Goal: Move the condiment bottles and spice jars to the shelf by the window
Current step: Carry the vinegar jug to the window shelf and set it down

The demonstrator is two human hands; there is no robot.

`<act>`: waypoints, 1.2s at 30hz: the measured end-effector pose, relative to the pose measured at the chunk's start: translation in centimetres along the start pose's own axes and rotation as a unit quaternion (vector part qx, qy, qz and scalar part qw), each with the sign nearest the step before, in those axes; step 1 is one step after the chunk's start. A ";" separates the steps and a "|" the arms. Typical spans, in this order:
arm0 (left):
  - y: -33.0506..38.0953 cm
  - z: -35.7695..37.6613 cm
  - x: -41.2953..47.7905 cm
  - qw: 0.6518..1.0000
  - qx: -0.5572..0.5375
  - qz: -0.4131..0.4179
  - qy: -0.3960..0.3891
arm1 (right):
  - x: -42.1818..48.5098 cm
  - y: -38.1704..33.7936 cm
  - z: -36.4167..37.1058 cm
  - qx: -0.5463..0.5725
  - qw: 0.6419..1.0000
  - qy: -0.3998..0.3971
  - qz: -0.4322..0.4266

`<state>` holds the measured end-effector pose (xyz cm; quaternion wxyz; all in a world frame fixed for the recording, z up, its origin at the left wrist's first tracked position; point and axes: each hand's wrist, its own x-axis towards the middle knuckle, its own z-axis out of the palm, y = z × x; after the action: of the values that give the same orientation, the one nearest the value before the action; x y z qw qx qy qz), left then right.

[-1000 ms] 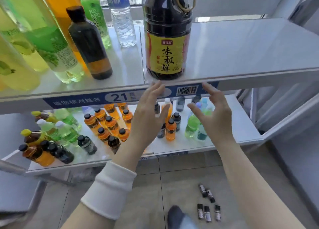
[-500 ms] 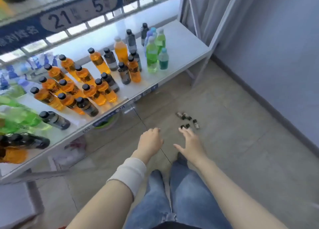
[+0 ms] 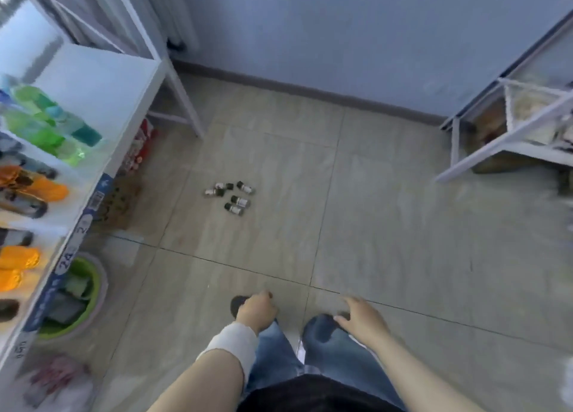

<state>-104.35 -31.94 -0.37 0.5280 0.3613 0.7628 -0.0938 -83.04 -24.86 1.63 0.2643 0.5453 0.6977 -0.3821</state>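
Note:
Several small spice jars (image 3: pixel 232 197) with dark caps lie in a loose cluster on the tiled floor ahead of me. The white shelf (image 3: pixel 102 79) runs along the left edge, holding green and orange drink bottles (image 3: pixel 46 126). My left hand (image 3: pixel 256 311), with a white wrist band, hangs loosely curled and holds nothing. My right hand (image 3: pixel 362 318) hangs beside it with fingers relaxed and spread, also holding nothing. Both hands are well short of the jars, above my jeans-clad legs.
A green basin (image 3: pixel 90 290) with cloths sits under the shelf at lower left. A second white rack (image 3: pixel 508 138) stands at the right. The blue wall (image 3: pixel 341 39) closes the far side. Bare floor tiles surround the jars.
My view has swung from the upper shelf down to the floor. Both hands dropped from the big soy sauce bottle on the shelf and now hang low, holding nothing.

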 end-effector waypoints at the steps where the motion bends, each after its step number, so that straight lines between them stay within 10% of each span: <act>1: 2.2 0.8 0.3 1.000 0.012 0.006 -0.007 | -0.4 2.3 -0.3 0.022 1.000 0.010 0.012; 17: 42.5 9.2 3.3 0.911 0.301 0.280 0.026 | -3.4 30.3 -12.8 0.313 0.913 0.201 0.169; 36: 79.2 8.8 3.9 0.894 0.176 0.401 0.094 | 1.6 51.7 -39.6 0.323 0.853 0.384 0.147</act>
<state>-47.04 22.32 11.34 0.3739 0.7306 0.5706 0.0271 -31.82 14.44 10.19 -0.1626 0.7992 0.4931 -0.3027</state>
